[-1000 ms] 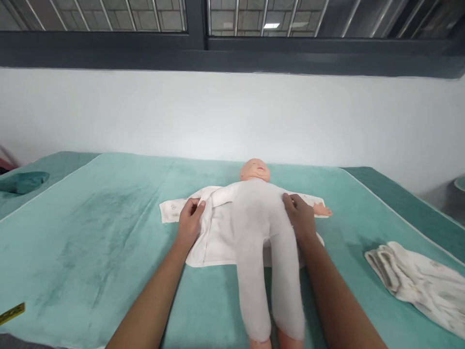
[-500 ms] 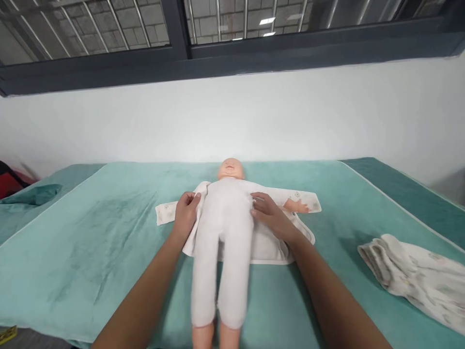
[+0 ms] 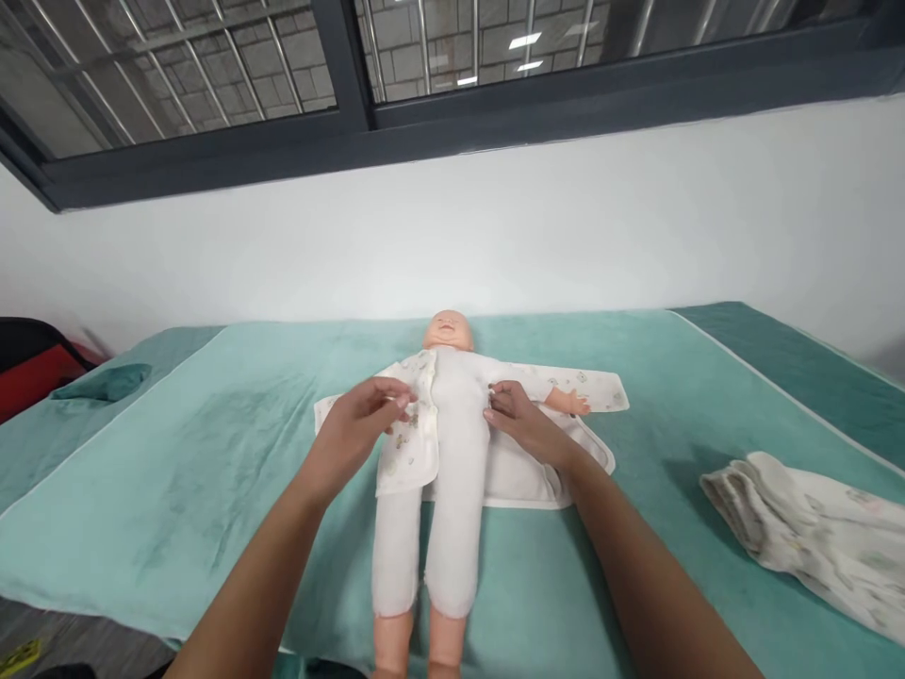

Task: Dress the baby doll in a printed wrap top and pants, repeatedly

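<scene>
A baby doll in white padded leggings and body lies on its back, head toward the wall. It wears a printed baby jacket; the left front panel lies over the doll's chest, while the right panel is spread out flat, lining up. My left hand hovers just over the folded left panel, thumb and fingers apart, with nothing in them. At the doll's right-hand side in view, my right hand rests with bent, slightly parted fingers against the body. The doll's small hand shows by the right sleeve.
A teal cover spreads over the bed or table. Folded printed cloth lies at the right. Behind stands a white wall under a dark window frame. A red and black object sits at the far left.
The jacket's left front panel has come over onto the doll's chest, printed side up. My left hand has let go of it and shifted right. My right hand has barely moved.
</scene>
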### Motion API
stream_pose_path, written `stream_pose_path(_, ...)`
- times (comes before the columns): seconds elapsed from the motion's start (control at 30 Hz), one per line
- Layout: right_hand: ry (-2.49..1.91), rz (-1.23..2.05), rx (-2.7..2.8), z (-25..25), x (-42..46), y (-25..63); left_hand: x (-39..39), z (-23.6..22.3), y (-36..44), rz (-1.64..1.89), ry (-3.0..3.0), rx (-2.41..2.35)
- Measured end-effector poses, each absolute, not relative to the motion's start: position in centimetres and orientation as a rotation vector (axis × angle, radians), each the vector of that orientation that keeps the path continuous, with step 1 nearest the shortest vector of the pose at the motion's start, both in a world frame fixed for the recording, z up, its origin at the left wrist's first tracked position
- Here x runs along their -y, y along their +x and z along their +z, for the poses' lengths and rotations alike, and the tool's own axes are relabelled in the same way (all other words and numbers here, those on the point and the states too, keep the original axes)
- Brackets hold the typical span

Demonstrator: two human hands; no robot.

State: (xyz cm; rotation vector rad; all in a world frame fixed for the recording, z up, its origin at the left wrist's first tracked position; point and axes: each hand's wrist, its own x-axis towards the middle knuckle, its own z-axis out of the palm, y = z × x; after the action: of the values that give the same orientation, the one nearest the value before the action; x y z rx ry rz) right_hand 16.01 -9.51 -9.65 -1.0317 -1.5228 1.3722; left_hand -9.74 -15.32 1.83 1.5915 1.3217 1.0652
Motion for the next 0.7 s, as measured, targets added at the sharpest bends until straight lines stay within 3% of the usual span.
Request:
stream_pose_path(0.3,-1.027,1.306,1.59,-8.7,9.9,16.0,22.4,-5.3,-10.4,0.881,2.238,-1.646)
stream_pose_path(0.7,-1.122,1.192,1.687,-8.3,10.2,16.0,23.6,-6.0,-11.3,1.034,2.045,-1.385)
